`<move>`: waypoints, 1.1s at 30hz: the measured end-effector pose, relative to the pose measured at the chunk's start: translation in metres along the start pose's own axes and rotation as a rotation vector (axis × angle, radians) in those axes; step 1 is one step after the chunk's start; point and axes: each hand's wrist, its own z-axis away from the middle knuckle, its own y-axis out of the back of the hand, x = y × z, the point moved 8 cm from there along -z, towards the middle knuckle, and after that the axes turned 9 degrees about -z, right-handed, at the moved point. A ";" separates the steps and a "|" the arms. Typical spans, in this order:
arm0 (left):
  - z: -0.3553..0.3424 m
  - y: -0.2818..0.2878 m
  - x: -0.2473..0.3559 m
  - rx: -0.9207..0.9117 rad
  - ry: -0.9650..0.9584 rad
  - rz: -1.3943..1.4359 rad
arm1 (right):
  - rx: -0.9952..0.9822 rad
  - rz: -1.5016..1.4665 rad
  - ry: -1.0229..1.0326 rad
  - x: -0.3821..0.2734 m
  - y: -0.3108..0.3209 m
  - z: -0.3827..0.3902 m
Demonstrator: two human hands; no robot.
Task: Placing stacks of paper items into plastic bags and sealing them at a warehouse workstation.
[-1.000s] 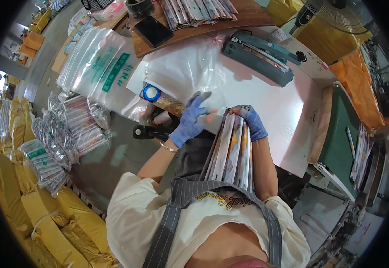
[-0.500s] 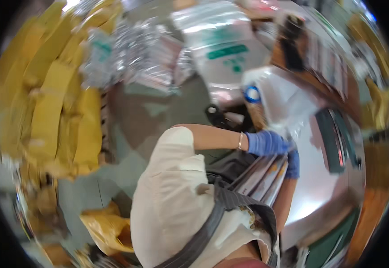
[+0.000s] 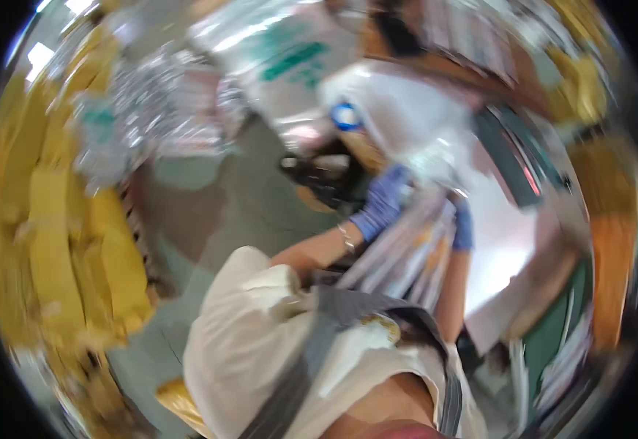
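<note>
A bundle of long printed flat packs (image 3: 399, 252) slants from my lap up to the white table (image 3: 502, 256). My right hand (image 3: 462, 223) is closed on its upper right side. My left hand (image 3: 383, 201), in a blue glove like the right, is at the bundle's upper left; motion smears its fingers. Just beyond lies a clear plastic bag (image 3: 399, 106), beside a roll with a blue-rimmed end (image 3: 347, 115). A grey-green stapler-like tool (image 3: 502, 154) lies to the right.
Large clear bags with green print (image 3: 260, 44) and crinkled wrapped bundles (image 3: 165, 102) are at upper left. Yellow sacks (image 3: 55, 256) are piled along the left. A wooden board (image 3: 458, 66) bears printed packs and a dark phone (image 3: 396, 33). An orange sheet (image 3: 612, 278) hangs at right.
The view has swung toward the left and partly back, blurring. My left hand has moved from over the plastic bag to the bundle's upper left side.
</note>
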 end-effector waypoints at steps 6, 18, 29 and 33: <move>0.021 -0.038 -0.038 -0.161 0.116 0.014 | 0.011 1.119 0.102 0.100 -0.129 -0.035; 0.122 -0.167 -0.017 -0.857 1.117 1.292 | 0.316 1.122 0.601 0.052 -0.087 0.085; 0.189 -0.161 -0.129 -0.991 0.575 0.467 | 0.649 0.889 0.461 0.118 -0.052 0.198; 0.066 -0.171 -0.005 -0.950 0.635 1.263 | 0.593 0.711 0.438 0.079 -0.182 0.141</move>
